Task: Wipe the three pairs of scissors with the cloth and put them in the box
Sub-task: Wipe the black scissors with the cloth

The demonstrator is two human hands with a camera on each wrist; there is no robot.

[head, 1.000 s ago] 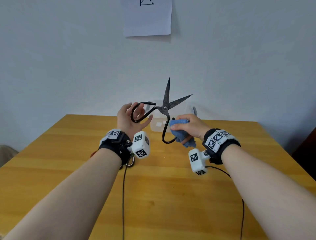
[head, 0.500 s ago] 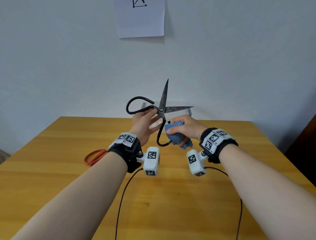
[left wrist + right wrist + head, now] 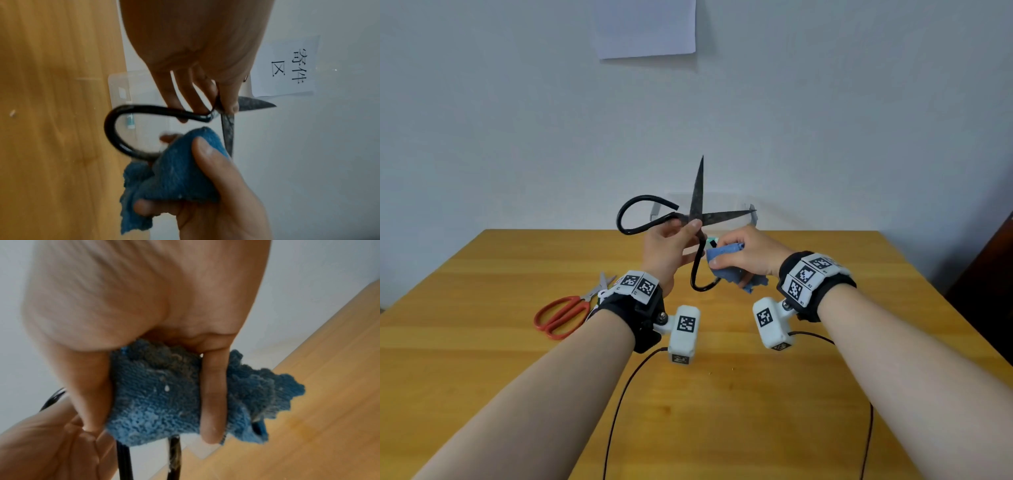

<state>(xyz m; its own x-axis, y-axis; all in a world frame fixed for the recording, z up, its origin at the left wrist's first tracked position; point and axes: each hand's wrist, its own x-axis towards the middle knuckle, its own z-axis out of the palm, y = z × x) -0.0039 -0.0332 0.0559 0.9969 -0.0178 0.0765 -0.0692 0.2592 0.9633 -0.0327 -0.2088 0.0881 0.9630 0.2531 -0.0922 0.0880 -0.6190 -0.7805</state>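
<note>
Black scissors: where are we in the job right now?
Nothing clearly boxed yet: the box is mostly hidden. In hand: left hand holds the open black scissors near the pivot; right hand rubs the cloth on a handle loop. Left: red scissors on the table.

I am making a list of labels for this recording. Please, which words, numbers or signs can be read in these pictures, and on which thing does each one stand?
"寄件区": on the white paper sheet taped to the wall, read in the left wrist view.
Black-and-white square code markers, no letters: on the wrist bands and white camera blocks.
Tiny characters beside the markers on the right wrist band: too small to read.
Label on the clear plastic box: too blurred to read.
</note>
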